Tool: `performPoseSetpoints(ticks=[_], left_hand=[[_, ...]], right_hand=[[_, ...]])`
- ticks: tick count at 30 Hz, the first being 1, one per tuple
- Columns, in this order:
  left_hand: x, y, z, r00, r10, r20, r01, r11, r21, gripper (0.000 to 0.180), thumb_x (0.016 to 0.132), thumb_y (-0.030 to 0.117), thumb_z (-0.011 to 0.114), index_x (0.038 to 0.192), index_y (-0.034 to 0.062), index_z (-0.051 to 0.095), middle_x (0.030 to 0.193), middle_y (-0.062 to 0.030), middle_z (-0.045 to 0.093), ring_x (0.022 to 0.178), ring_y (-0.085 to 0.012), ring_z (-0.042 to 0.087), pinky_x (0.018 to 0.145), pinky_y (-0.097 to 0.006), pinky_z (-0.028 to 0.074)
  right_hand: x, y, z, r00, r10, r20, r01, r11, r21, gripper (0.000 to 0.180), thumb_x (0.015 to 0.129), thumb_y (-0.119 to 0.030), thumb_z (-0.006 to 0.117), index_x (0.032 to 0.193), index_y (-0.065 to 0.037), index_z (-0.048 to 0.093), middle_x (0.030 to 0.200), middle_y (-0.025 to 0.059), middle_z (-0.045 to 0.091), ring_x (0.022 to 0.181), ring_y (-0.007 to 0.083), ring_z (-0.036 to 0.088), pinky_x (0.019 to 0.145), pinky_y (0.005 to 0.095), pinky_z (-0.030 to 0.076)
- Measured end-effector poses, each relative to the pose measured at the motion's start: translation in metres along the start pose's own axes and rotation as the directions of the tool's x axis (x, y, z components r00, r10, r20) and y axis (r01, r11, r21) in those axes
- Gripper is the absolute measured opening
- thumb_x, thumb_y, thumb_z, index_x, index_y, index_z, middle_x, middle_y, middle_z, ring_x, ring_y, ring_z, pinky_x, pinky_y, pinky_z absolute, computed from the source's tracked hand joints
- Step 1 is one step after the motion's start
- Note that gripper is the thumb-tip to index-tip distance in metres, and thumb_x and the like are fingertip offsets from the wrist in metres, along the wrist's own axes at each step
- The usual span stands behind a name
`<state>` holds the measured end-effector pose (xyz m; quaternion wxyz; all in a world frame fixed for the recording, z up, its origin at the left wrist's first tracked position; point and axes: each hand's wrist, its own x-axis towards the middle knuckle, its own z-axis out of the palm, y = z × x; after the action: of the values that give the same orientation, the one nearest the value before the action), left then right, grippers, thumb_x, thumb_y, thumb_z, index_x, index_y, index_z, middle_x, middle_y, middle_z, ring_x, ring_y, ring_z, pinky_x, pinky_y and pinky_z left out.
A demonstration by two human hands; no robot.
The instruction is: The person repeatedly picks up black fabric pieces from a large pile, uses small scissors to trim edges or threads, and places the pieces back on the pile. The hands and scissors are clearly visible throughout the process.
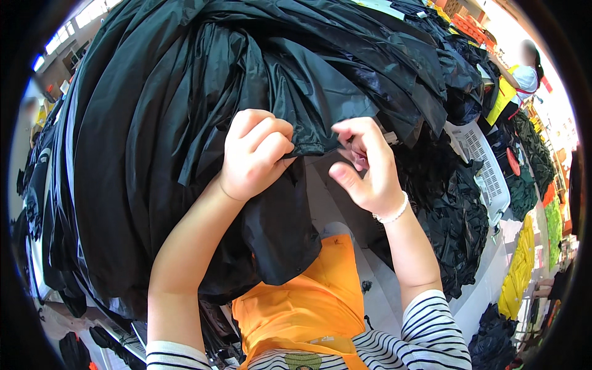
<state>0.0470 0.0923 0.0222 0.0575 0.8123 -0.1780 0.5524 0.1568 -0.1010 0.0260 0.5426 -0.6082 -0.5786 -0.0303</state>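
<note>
2 hands in use, 1 person's. L hand (pixel 256 157) is pinching the edge of a dark cloth (pixel 306 132), fingers curled down w/ thumb underneath; R hand (pixel 373 169) is spread, thumb well apart from the index finger, other fingers bent & a bit blurred, just beside that same edge; can't tell if it touches. The held edge is mid-view, betw. the 2 hands, at the near side of 1 big pile (pixel 148 135) of dark, shiny cloth; no. of pieces in it can't be counted, folds overlap too much. 1 pale bracelet (pixel 394 213) on R wrist, 2 striped sleeves (pixel 435 327), 1 orange apron (pixel 302 290). Labels: 1 small pale mark low on the apron, too small to read; 1 round green patch (pixel 302 360) on the striped top, cut by the lower frame edge. Around: 1 white crate (pixel 493 166) w/ slotted side, to the right; 1 crumpled black heap (pixel 447 216) betw. crate & R forearm; 1 yellow cloth (pixel 517 271) lower right. 2 other people: 1 upper right (pixel 526 80) in a white top, 1 far left, mostly cut off. In the way: L fingers cover part of the pinched edge, & the pile blocks most of what's beneath & behind it.
</note>
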Motion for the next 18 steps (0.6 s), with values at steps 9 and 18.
performPoseSetpoints(ticks=[9,18], left_hand=[[0.000,0.002,-0.002,1.000,-0.006,0.021,0.006,1.000,0.010,0.040,0.048,-0.002,0.081,0.075,0.0096,0.055,0.081,-0.0032,0.063,0.078,-0.0243,0.057,0.068,-0.032,0.047],[0.002,0.003,0.001,0.998,0.059,-0.010,-0.059,0.998,0.028,0.042,0.044,-0.001,0.081,0.073,0.0103,0.053,0.080,-0.0029,0.062,0.076,-0.0236,0.056,0.068,-0.032,0.047]], right_hand=[[0.002,-0.011,-0.004,0.995,0.094,-0.032,-0.096,0.994,-0.060,0.041,0.075,-0.004,0.081,0.112,-0.002,0.062,0.100,0.0033,0.056,0.075,0.0069,0.059,0.067,0.0180,0.050],[-0.003,0.025,0.000,0.950,-0.181,-0.253,0.028,0.860,-0.509,0.019,0.075,0.010,0.072,0.088,-0.003,0.067,0.095,0.0049,0.063,0.064,0.0115,0.063,0.058,0.0209,0.052]])
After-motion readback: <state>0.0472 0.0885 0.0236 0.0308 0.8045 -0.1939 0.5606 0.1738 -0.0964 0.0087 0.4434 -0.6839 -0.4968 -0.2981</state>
